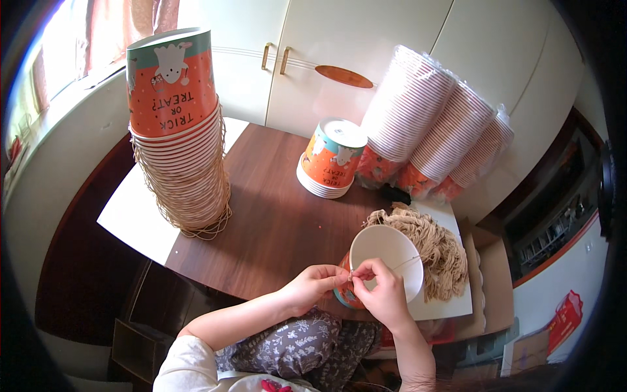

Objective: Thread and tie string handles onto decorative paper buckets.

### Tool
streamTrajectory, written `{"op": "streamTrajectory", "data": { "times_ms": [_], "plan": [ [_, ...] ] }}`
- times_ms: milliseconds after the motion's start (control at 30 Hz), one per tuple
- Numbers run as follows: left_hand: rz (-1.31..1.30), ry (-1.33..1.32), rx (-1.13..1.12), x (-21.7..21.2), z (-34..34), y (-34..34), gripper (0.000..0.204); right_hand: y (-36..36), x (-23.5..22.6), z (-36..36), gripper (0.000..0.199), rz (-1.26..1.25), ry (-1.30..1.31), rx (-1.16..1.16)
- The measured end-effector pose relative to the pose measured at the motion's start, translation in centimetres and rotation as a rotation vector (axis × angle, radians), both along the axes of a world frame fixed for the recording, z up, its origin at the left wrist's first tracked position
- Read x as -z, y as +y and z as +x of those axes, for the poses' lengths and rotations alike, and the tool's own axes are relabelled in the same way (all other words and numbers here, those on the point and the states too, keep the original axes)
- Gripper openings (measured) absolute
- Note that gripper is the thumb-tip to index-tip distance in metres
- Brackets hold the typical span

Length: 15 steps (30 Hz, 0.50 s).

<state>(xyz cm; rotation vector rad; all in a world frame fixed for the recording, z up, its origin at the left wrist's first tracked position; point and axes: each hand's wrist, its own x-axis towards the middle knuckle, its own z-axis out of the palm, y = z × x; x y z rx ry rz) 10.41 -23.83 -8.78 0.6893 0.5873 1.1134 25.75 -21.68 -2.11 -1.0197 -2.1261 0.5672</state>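
Observation:
A paper bucket with an orange and teal printed outside and a white inside stands tilted at the table's near edge, its mouth facing up and toward me. At its near-left rim my left hand and my right hand meet, both closed in a pinch. Between the fingertips is a bit of thin beige cord; its exact shape is too small to make out. Another stretch of cord shows against the bucket's right inner wall. A heap of loose beige cords lies just right of the bucket.
A tall stack of upside-down buckets with cord handles stands at left. A short upside-down stack sits mid-table. Plastic-wrapped bucket stacks lean at the back right, before white cabinets. An open cardboard box stands at right.

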Motion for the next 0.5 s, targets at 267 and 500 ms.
{"op": "streamTrajectory", "data": {
  "times_ms": [267,500],
  "plan": [
    [-0.18,-0.146,0.139,0.33,-0.26,0.26,0.017,-0.44,-0.18,-0.03,0.016,0.269,-0.082,-0.022],
    [-0.172,-0.156,0.142,0.65,-0.26,0.26,0.017,-0.74,-0.09,-0.04,0.017,0.318,-0.115,-0.03]
  ]
}}
